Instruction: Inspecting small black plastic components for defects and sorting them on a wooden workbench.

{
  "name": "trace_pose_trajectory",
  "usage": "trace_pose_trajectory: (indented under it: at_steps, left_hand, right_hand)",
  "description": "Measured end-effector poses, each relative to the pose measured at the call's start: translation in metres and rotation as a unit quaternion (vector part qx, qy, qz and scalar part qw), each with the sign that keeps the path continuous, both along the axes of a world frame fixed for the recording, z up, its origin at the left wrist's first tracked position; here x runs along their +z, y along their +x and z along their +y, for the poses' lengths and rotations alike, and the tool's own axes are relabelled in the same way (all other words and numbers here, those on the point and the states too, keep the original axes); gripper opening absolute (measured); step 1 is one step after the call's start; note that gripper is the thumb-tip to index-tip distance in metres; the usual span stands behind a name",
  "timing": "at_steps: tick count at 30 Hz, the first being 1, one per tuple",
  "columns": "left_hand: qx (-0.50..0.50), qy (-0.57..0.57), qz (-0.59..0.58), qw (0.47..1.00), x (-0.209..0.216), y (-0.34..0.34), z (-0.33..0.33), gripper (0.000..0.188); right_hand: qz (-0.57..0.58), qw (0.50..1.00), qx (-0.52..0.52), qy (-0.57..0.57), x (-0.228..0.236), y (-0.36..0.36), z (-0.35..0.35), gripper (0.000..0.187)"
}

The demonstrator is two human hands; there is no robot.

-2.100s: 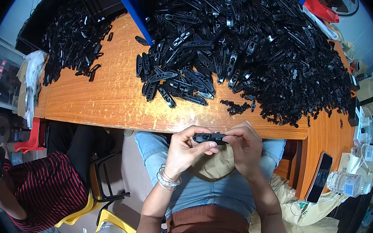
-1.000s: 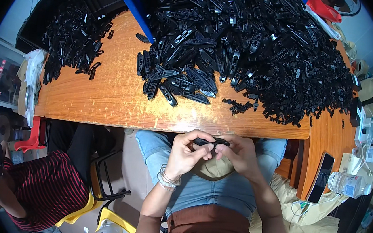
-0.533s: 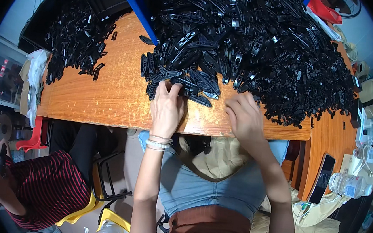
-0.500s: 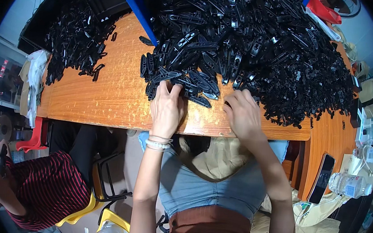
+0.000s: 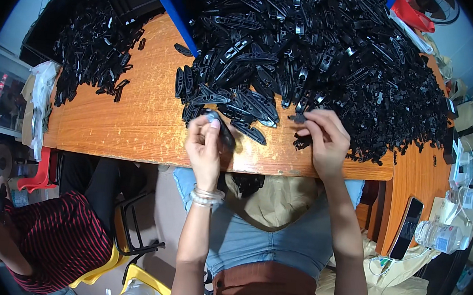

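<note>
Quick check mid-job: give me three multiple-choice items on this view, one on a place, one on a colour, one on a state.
1. Where does the phone lie?
A. on the table's right end
B. beside the left pile
C. on the lap

2. What colour are the piled plastic parts?
A. white
B. black
C. red

3. What is the left hand doing?
A. lying flat and empty
B. gripping a long black part
C. resting on the lap

Answers: 1 A, the phone rests on the table edge at right. 2 B, the piled plastic parts are black. 3 B, the left hand holds the long black part; the right hand pinches a small black piece.

An orange wooden table (image 5: 136,126) carries two heaps of black plastic parts (image 5: 326,48).
</note>
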State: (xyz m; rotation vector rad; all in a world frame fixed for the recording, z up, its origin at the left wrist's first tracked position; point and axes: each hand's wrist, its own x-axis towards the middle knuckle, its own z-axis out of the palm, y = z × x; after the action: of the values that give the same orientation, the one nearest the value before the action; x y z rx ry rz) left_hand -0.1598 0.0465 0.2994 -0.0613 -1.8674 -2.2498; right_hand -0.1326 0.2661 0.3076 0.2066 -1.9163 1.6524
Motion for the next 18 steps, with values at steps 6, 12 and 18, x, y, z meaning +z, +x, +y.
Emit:
trace_pose_trajectory:
  at_steps: [6, 12, 18]
  left_hand:
    - [-0.26, 0.108, -0.172, 0.944, 0.022, 0.022, 0.009, 0.021]
    - [-0.315, 0.04, -0.169, 0.933, 0.027, 0.048, 0.023, 0.028]
    - [-0.314, 0.039, -0.159, 0.935, 0.033, 0.06, 0.023, 0.026]
  right_hand:
    - [-0.053, 0.992, 0.045, -0.106, 0.014, 0.039, -0.015, 0.012]
    - [-0.107, 0.977, 0.111, -0.148, 0.019, 0.057, -0.026, 0.01]
    - [-0.083, 0.992, 0.07, 0.059, 0.018, 0.06, -0.027, 0.009]
